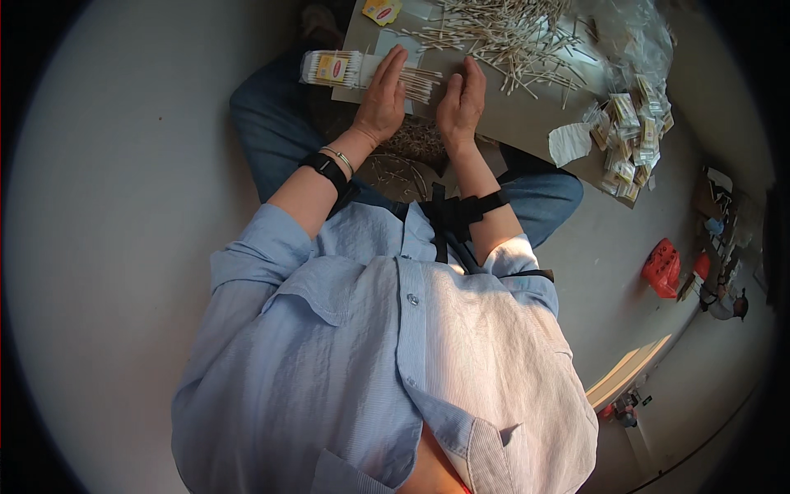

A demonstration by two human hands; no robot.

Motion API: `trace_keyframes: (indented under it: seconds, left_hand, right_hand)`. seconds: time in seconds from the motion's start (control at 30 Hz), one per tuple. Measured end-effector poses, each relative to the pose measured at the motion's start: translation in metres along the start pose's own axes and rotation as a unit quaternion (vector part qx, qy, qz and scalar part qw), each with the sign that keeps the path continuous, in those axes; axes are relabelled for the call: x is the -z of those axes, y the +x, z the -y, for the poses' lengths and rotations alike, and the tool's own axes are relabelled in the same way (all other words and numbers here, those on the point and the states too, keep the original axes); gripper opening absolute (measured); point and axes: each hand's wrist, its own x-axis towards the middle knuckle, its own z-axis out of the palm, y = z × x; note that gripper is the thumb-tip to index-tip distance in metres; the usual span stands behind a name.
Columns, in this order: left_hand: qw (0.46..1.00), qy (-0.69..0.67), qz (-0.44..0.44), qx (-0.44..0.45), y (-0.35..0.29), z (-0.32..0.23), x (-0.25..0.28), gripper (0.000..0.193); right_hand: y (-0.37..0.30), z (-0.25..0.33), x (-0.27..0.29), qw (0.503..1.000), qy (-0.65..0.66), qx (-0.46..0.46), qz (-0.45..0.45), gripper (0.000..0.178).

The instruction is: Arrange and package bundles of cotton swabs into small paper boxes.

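Observation:
My left hand (385, 103) is held on edge over the table with its fingers stretched out. It rests across a clear packet of cotton swabs (317, 67) with a yellow label, and covers part of it. Loose cotton swabs (422, 84) lie in a row between my hands, their left ends hidden behind my left fingers. My right hand (461, 103) stands upright just right of these swabs, fingers extended and palm turned toward them. It appears to hold nothing.
A heap of loose swabs (502, 37) covers the table's far part. Filled small packets (629, 140) and crumpled clear plastic (629, 37) lie at the right, near a torn white paper (569, 144). A yellow label card (382, 10) is at the far left. A red bag (662, 267) stands on the floor.

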Motion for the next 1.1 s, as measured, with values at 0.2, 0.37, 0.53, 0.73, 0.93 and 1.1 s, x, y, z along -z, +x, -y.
trace_keyframes:
  seconds: [0.2,0.37,0.53,0.73,0.93,1.1]
  left_hand:
    - [0.996,-0.086,-0.031,0.018,0.003,0.005,0.003,0.042]
    - [0.990,-0.129,-0.041,0.039,0.002,0.004,0.004,0.043]
    - [0.981,-0.178,-0.059,0.057,0.000,0.011,0.004,0.048]
    - [0.968,-0.232,-0.062,0.073,0.002,0.013,0.001,0.050]
    - [0.950,-0.280,-0.106,0.091,0.000,0.012,0.000,0.048]
    - [0.965,-0.230,-0.100,0.074,0.001,0.010,-0.002,0.048]
  right_hand:
    - [-0.013,0.016,-0.019,0.989,0.121,-0.008,0.087,0.050]
    - [-0.017,0.017,-0.015,0.986,0.151,-0.023,0.070,0.054]
    - [-0.030,0.022,0.004,0.917,-0.280,0.151,0.243,0.078]
    - [-0.028,0.016,0.000,0.875,-0.338,0.185,0.292,0.088]
    - [-0.029,0.019,0.003,0.872,-0.323,0.189,0.317,0.086]
    - [-0.027,0.015,0.005,0.862,-0.346,0.207,0.307,0.089]
